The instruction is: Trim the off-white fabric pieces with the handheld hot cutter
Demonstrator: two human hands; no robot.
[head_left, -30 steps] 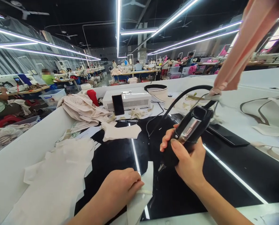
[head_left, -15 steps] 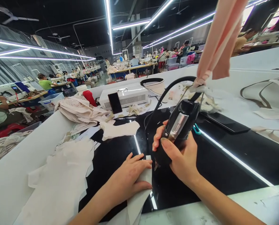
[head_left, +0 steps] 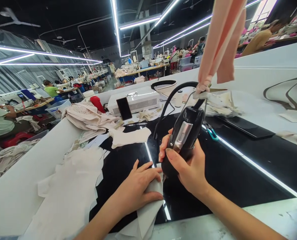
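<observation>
While pressing flat, fingers spread, on cream fabric piece (head_left: 150, 206) with left hand (head_left: 138, 190), clamping right hand (head_left: 188, 166) around black corded handheld tool (head_left: 183, 136), tip touching fabric

The left hand (head_left: 138, 186) lies flat, palm down, fingers spread toward the right. The right hand (head_left: 188, 166) is curled tight in a grip, thumb uppermost.

Bare hands (head_left: 138, 186) — forearms unsleeved, ringless
</observation>
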